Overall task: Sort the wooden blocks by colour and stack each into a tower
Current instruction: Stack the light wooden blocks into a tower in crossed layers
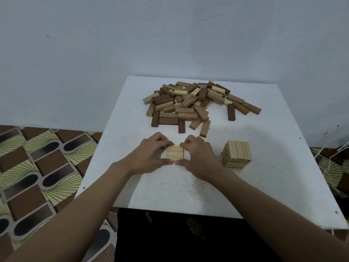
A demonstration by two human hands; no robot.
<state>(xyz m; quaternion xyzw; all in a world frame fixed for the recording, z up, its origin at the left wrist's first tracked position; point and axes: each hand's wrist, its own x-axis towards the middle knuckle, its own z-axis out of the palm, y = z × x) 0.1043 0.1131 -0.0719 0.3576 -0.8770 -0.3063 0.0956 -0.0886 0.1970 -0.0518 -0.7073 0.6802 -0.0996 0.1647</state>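
A loose heap of wooden blocks (192,103) in light, mid-brown and dark brown lies at the far side of the white table (273,195). A short tower of light blocks (237,155) stands right of centre. In the middle, a small flat group of light blocks (175,152) lies side by side on the table. My left hand (151,154) grips the group's left side, fingers curled over the far edge and thumb at the near edge. My right hand (198,156) grips its right side the same way. The two thumbs almost meet in front.
The table stands against a pale wall. A patterned brown and yellow floor (37,167) shows to the left and at the far right. A dark brown block (231,112) and a few mid-brown ones lie apart at the heap's right edge.
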